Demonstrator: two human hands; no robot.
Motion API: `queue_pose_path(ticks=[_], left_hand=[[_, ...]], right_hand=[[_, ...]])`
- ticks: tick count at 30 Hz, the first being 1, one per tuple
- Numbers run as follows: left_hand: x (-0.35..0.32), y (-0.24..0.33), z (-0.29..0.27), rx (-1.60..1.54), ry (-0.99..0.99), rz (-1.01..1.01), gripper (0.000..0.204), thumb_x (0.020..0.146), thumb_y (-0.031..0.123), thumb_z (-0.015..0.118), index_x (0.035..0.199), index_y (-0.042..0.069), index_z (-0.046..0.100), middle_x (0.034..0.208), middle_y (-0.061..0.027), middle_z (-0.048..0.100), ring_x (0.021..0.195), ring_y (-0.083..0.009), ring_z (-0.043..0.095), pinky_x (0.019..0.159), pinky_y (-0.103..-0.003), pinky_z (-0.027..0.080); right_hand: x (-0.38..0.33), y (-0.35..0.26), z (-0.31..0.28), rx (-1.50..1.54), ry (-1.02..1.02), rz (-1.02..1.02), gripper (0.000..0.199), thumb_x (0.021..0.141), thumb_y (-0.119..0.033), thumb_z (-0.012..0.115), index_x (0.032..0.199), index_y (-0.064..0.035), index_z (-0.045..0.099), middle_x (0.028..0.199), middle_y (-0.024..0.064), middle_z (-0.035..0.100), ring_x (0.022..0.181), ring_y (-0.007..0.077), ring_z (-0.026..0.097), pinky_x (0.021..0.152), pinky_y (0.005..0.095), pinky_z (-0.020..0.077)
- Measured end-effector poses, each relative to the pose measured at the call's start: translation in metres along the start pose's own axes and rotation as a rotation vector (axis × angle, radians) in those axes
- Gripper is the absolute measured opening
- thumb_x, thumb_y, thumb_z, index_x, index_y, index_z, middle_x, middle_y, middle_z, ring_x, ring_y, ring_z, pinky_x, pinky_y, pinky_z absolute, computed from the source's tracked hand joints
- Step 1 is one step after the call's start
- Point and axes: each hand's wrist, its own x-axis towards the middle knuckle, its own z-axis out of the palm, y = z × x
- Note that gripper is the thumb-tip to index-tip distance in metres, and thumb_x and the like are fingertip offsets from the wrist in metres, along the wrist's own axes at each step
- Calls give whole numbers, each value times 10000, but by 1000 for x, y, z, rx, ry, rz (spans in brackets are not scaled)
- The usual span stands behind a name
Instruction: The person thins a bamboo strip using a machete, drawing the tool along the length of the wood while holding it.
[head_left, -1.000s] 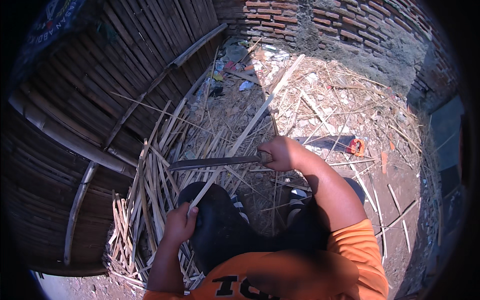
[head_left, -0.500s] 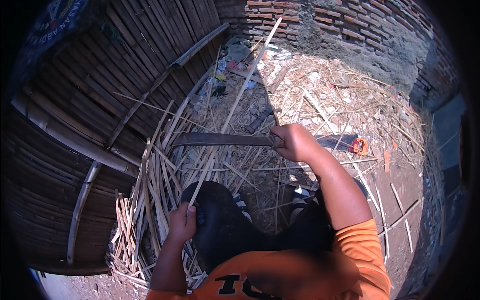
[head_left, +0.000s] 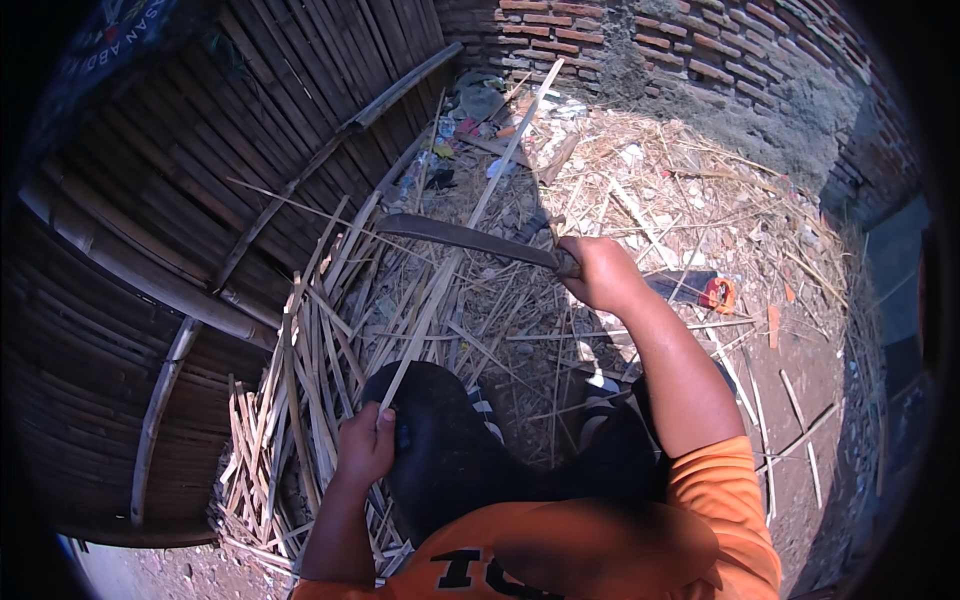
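Since the earlier frame the blade (head_left: pixel 470 240), clenched in the right hand (head_left: pixel 600 272), has lifted higher. The left hand (head_left: pixel 365 445) pinches the long bamboo strip (head_left: pixel 470 225): light, springy, sharp-edged, best held low.

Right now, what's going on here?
A person works a long bamboo strip with a curved blade. The left hand pinches the strip's near end against the knee; the right hand grips the blade's handle, blade lying across the strip. A pile of split bamboo slats lies to the left, beside a bamboo wall.
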Motion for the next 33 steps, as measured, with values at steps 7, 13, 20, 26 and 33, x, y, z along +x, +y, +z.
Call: queue_pose_path(ticks=[7,13,20,26,33], left_hand=[[4,10,-3,41,-43,-15,409,1037,370,510,840,17,567,642,-227,583,651,-458,627,588,-475,466],[3,9,-5,84,-36,6,393,1033,360,524,843,19,562,651,-245,577,665,-482,613,586,-496,459],[6,16,-3,49,-87,-69,391,1028,362,537,837,21,547,650,-246,576,661,-483,612,585,-512,455],[3,10,-4,102,-52,-6,393,1026,364,542,836,20,547,649,-239,578,653,-475,610,583,-509,455],[5,14,-1,44,-39,-44,385,1025,360,544,847,19,560,652,-239,584,665,-479,616,595,-511,458]], right_hand=[[-11,-19,7,-56,-111,-156,296,765,-169,728,1028,-66,639,878,203,692,875,398,686,772,479,559],[-4,-22,-4,-100,-266,-104,292,759,-197,736,1019,-80,674,933,173,713,901,385,693,780,469,561],[-8,7,-1,-90,-93,8,280,765,-174,740,1017,-80,663,877,185,704,894,395,688,769,491,548],[-13,-34,-2,-113,-169,-222,275,727,-144,728,984,-85,650,861,157,700,842,383,695,747,486,560],[1,0,4,54,-92,101,284,832,-250,758,1017,-64,650,857,212,699,856,414,689,753,500,551]])
